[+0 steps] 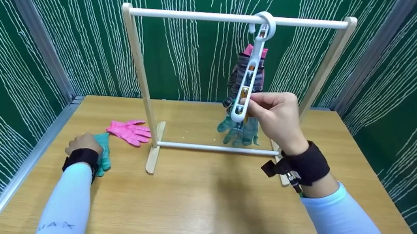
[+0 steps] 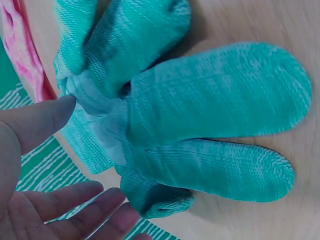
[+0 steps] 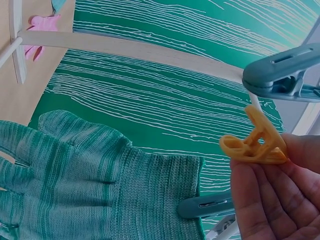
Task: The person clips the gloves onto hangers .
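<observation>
My left hand [image 1: 85, 144] is at a teal knit glove [image 1: 105, 156] lying on the left of the table. In the left wrist view its thumb and fingers are spread apart beside the glove's cuff, not closed round it. My right hand [image 1: 281, 120] pinches an orange-yellow clothespin [image 3: 255, 142] on the lower end of a white clip hanger [image 1: 253, 69]. The right wrist view shows a green striped glove [image 3: 95, 175] hanging by a blue-grey clip [image 3: 206, 205] next to this hand. Higher on the hanger hang dark striped gloves [image 1: 239, 73], partly hidden behind it.
The hanger hooks over the top bar [image 1: 205, 15] of a wooden rack standing on the table [image 1: 181, 209]. A pink glove [image 1: 131, 132] lies by the rack's left foot [image 1: 152, 160]. Green walls with white streaks enclose the table at the back and sides.
</observation>
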### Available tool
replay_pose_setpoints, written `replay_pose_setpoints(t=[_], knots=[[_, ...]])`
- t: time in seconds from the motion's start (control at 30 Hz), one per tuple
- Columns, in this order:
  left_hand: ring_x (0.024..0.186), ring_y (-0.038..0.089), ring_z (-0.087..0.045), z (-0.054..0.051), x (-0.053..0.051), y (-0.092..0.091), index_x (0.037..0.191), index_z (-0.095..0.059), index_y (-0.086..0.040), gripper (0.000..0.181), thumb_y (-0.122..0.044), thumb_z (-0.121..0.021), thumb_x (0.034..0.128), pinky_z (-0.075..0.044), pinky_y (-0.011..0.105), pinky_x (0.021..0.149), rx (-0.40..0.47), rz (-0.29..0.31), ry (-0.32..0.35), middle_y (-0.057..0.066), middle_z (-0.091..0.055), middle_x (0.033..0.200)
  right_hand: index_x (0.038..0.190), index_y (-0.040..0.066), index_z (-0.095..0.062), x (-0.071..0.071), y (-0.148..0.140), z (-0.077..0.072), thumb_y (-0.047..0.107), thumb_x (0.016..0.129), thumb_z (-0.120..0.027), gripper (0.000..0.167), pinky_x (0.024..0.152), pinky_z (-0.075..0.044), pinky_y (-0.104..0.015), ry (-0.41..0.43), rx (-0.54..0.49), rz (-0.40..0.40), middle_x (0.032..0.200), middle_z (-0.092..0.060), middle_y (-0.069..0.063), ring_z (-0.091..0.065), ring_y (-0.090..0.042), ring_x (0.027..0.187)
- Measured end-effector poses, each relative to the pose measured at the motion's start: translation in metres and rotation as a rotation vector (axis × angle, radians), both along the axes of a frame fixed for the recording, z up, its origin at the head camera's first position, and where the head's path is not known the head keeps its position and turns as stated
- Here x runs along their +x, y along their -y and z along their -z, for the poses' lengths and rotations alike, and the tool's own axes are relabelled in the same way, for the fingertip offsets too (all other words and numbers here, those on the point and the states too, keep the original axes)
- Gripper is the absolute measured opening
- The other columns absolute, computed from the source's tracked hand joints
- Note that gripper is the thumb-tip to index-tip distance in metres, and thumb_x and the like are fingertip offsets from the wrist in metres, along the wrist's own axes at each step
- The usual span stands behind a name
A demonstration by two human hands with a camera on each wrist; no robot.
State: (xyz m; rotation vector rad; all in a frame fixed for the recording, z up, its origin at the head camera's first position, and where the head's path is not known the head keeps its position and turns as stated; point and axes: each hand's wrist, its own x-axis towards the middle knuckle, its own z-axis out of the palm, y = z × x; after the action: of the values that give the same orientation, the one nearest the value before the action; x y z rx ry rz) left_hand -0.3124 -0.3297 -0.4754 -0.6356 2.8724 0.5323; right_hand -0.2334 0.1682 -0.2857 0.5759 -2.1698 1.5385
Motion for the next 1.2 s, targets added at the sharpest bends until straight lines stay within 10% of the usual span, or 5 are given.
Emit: replay_pose_setpoints(t=[0.4,0.77,1.2], knots=[[0.132,0.060,-0.054,0.002,0.006,0.002,0.142,-0.058,0.012,0.054,-0.018,-0.062,0.0970,-0.047,0.069,0.108,0.064,-0.031,0.030,0.042,-0.056,0.146,0.098,-0.006,-0.085,0.001,0.000,0.002,-0.004,0.097,-0.077,0.008,0.070,-0.063,-0.019,-0.006,0.006,-0.009,0.088,-0.082,-0.020,-0.076,-0.005,0.069],[0.102,0.045,-0.064,0.037,-0.017,0.034,0.121,-0.070,0.017,0.052,-0.021,-0.080,0.0861,-0.057,0.056,0.093,0.083,0.027,-0.042,0.038,-0.069,0.123,0.100,-0.006,-0.084,0.001,-0.002,0.000,-0.001,0.098,-0.077,0.009,0.070,-0.064,-0.020,-0.010,0.014,-0.014,0.089,-0.082,-0.020,-0.075,-0.005,0.069],[0.114,0.046,-0.061,0.002,0.009,0.015,0.139,-0.056,0.021,0.066,-0.018,-0.079,0.0916,-0.053,0.060,0.106,0.179,0.033,0.045,0.042,-0.059,0.141,0.103,-0.007,-0.084,0.000,-0.003,0.000,-0.002,0.098,-0.077,0.010,0.072,-0.065,-0.025,0.004,0.018,-0.015,0.094,-0.082,-0.023,-0.077,-0.004,0.071]])
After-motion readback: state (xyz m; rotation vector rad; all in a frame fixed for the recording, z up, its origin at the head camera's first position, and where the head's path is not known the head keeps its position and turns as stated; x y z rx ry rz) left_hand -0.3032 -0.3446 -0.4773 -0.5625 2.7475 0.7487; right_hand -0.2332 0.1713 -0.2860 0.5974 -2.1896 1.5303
